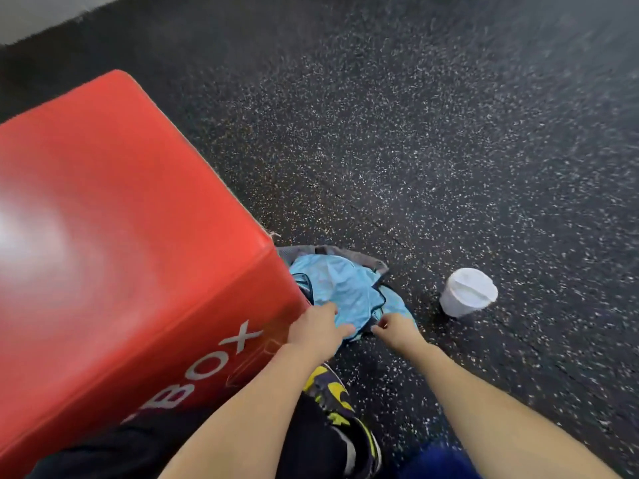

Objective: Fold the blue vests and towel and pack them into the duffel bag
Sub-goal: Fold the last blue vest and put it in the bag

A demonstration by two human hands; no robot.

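low in the middle of the frame, a crumpled pile of light blue vests [340, 288] lies on the speckled floor [449, 150] over a grey cloth [345, 252], beside a red box [121, 219]. the left hand [320, 328] grasps the fabric's near edge; the right hand [397, 328] pinches a dark trim. a white cup [468, 292] stands to the right.

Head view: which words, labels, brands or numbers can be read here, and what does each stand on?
"BOX": white capitals on the side of the red box; any letters before them are cut off by the person's leg.
Faint line markings right of "BOX": too blurred to read.
White cup, blue vests and shoe: no readable text.
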